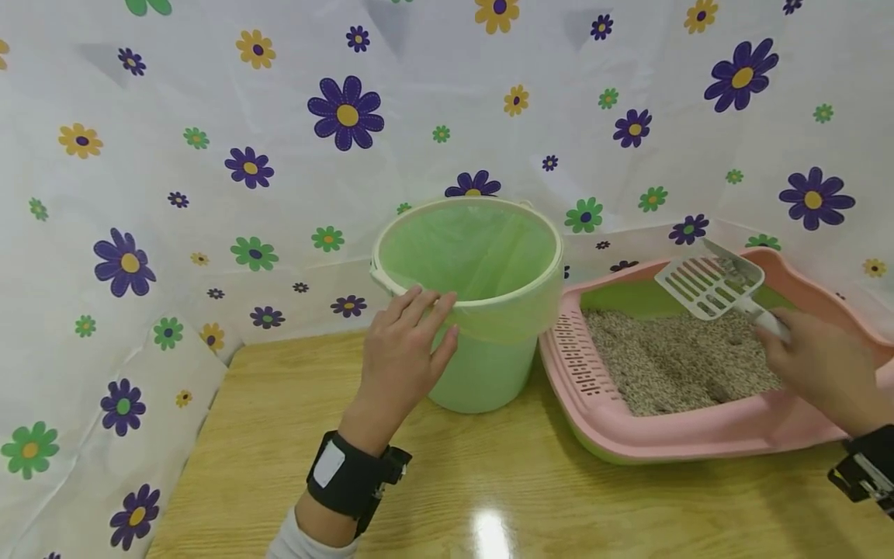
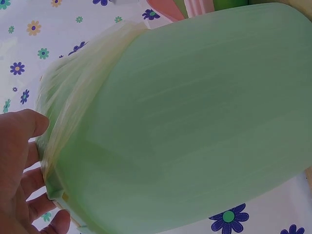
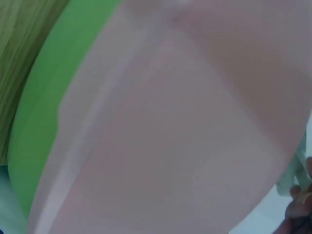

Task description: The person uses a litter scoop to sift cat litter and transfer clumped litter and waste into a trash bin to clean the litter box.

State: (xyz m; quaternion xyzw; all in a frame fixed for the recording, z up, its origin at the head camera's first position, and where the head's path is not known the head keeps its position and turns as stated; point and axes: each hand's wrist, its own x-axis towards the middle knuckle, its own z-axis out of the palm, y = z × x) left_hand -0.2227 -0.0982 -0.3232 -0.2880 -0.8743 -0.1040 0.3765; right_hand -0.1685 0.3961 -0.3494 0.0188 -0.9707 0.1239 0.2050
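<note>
A pale green bucket (image 1: 482, 373) stands upright on the table, lined with a thin translucent bag (image 1: 517, 322) folded over its rim. My left hand (image 1: 405, 345) rests at the near left of that rim, fingertips on the edge and thumb lower against the outside. In the left wrist view, the fingers (image 2: 34, 180) touch the rim beside the bag's fold. My right hand (image 1: 824, 365) grips the handle of a slotted white litter scoop (image 1: 705, 283), with the blade raised above the litter (image 1: 670, 357). Grey bits show toward the blade's far side.
Right of the bucket sits a litter box (image 1: 670, 439) with a pink rim and green base, its perforated left ledge close to the bucket. Underneath is a wood-grain table (image 1: 293, 435). A white sheet with printed flowers (image 1: 279, 101) hangs behind and at the left.
</note>
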